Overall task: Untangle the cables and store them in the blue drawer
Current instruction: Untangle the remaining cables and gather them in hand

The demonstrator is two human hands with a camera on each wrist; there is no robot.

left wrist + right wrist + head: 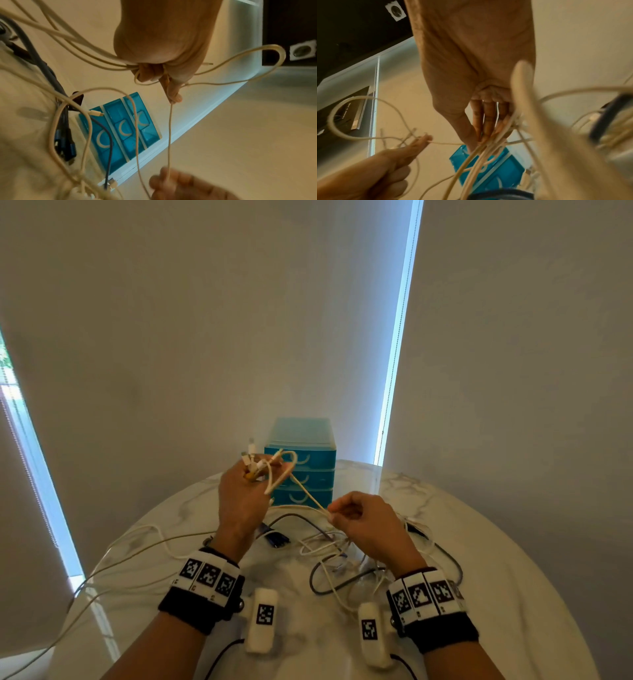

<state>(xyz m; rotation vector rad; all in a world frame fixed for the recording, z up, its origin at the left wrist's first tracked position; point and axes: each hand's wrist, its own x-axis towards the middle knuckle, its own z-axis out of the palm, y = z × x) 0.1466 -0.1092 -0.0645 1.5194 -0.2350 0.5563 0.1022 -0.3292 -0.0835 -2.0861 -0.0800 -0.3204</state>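
My left hand point(258, 474) is raised in front of the blue three-drawer unit point(303, 465), gripping a bunch of white cable ends with plugs point(251, 451) sticking up. One white cable point(306, 494) runs taut from it down to my right hand point(333, 513), which pinches it between thumb and fingers. The left wrist view shows the left hand point(161, 77) curled round several strands, with the cable point(169, 135) dropping to the right hand point(171, 182). All three drawers point(120, 128) are shut. A tangle of white and grey cables point(342, 553) lies on the table below.
The round marble table point(496, 559) stands against a wall corner. Two white tagged devices point(262, 619) point(371, 633) lie near the front edge. White cables point(120, 563) trail over the table's left side. A dark blue plug point(276, 539) lies between my wrists.
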